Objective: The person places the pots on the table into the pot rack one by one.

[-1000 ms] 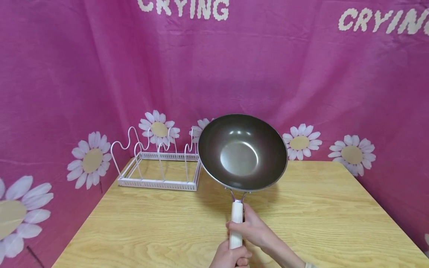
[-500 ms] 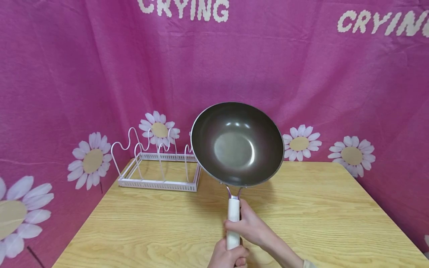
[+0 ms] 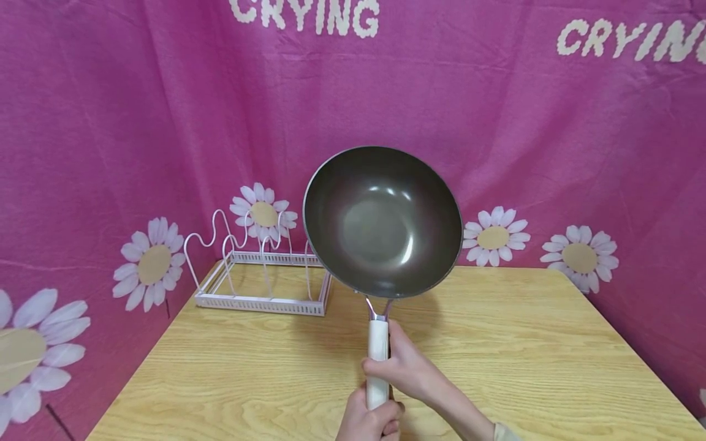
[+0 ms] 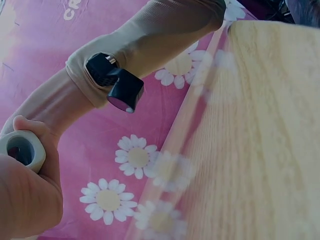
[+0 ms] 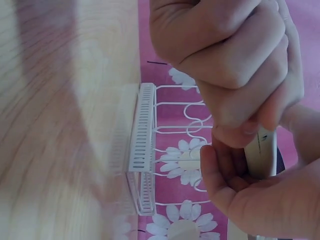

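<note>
A dark-coated wok (image 3: pixel 380 226) is held up over the table in the head view, its hollow inside facing me. My right hand (image 3: pixel 405 367) grips its white handle (image 3: pixel 377 334) at the middle, thumb across the front. Below it, my left hand (image 3: pixel 372 416) wraps around the handle's lower end, partly cut off by the frame edge. The hollow butt of the handle (image 4: pixel 39 150) shows at the left of the left wrist view. In the right wrist view the two hands' curled fingers hide much of the handle.
A white wire rack (image 3: pixel 261 303) with curved upright dividers stands at the table's back left, its right end behind the wok's rim. The wooden table (image 3: pixel 513 343) is backed by a magenta curtain (image 3: pixel 496 122) with daisies. A black wrist device (image 4: pixel 125 90) sits on the right sleeve.
Both hands have raised the wok and brought it slightly left, so it covers more of the rack's right end. The rack has stayed in place.
</note>
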Demonstrator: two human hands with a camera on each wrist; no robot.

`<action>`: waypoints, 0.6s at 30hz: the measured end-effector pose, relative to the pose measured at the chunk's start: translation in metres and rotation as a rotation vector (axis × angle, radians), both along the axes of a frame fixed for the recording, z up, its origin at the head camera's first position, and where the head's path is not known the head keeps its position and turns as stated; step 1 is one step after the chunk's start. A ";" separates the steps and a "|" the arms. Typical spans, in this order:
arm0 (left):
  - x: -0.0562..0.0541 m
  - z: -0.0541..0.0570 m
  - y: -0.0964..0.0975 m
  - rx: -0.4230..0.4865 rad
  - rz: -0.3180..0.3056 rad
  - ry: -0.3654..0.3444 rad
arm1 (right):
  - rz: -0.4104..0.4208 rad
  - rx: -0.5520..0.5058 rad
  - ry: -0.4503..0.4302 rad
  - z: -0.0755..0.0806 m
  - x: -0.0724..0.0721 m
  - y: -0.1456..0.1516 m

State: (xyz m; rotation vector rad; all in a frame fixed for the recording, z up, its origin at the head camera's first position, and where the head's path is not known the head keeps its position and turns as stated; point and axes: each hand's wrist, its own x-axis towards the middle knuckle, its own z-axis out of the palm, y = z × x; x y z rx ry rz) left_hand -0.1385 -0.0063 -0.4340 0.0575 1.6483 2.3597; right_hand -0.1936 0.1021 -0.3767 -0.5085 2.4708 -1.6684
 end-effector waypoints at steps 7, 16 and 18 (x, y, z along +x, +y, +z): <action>-0.003 0.003 -0.004 -0.001 0.014 0.034 | 0.012 0.007 0.070 0.007 0.000 -0.008; -0.005 0.005 -0.011 0.013 0.028 0.036 | 0.048 0.012 0.064 0.013 -0.001 -0.016; -0.004 0.005 -0.013 0.003 0.038 0.046 | 0.053 0.011 0.074 0.014 -0.001 -0.018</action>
